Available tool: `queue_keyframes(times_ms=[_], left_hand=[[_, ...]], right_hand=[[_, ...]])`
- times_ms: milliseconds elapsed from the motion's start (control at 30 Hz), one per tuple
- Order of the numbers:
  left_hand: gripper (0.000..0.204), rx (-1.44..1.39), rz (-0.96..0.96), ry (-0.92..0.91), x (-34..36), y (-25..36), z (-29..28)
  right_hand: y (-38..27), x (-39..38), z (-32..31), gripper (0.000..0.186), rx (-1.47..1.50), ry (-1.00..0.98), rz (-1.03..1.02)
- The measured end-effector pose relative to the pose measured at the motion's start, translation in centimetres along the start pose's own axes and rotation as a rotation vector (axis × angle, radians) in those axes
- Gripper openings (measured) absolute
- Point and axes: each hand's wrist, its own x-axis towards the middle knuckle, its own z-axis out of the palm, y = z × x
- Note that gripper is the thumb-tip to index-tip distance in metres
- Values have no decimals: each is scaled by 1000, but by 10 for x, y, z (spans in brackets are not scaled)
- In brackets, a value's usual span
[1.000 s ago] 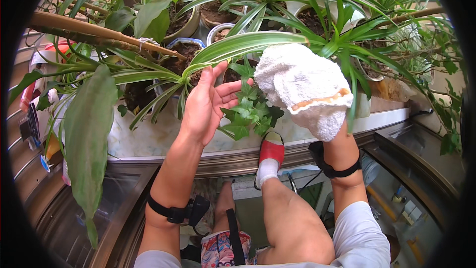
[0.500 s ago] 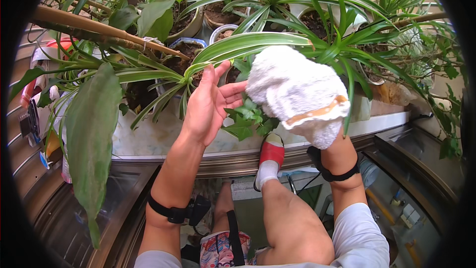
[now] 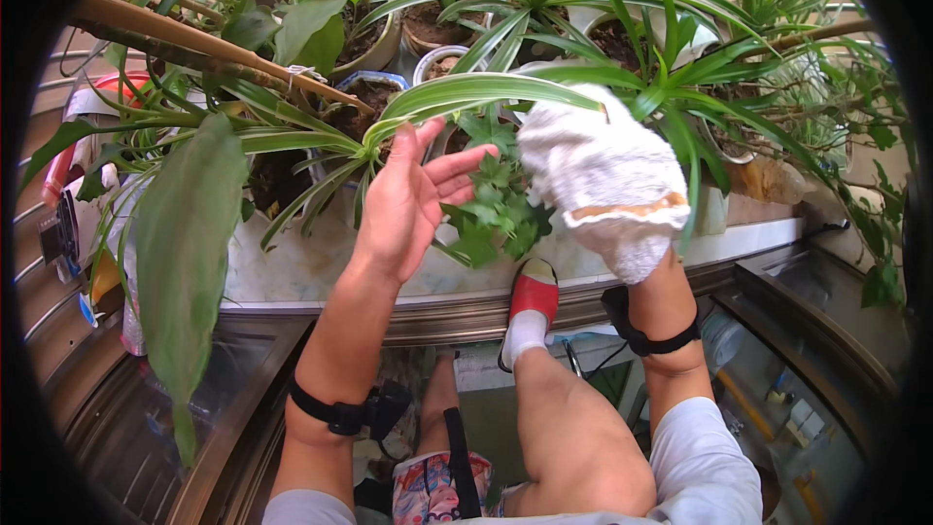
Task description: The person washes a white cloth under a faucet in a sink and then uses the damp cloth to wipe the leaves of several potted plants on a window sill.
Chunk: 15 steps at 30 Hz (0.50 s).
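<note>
My left hand [image 3: 400, 199] is open, palm turned up, with its fingertips just below the long striped leaves [image 3: 486, 92] of a spider plant. Over my right hand lies a white terry cloth [image 3: 607, 170] with an orange-tan band, covering the hand down to the wrist. The fingers under it are hidden, so their grip does not show. The tip of the arching leaf crosses the upper part of the cloth. Between my two hands hangs a small ivy [image 3: 501, 209] with lobed green leaves.
Several potted plants stand behind, among them a white pot [image 3: 439, 63]. A bamboo stick [image 3: 214, 56] slants in from the left above a large drooping leaf [image 3: 185, 243]. My foot in a red slipper [image 3: 535, 299] rests at the pale ledge [image 3: 282, 267], by the metal window track [image 3: 437, 324].
My right hand with the cloth has shifted slightly right, uncovering more ivy. The striped leaf's tip now passes in front of the cloth. My left fingers have spread a little.
</note>
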Motion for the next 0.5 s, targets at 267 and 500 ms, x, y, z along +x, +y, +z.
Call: queue_keyframes(times_ms=[267,500], left_hand=[[48,346,421,156,-18,3,-17],[23,237,593,475,-44,-6,-37]], right_hand=[[-18,-52,-19,48,301,179,67],[-15,-86,-18,48,328,226,86]])
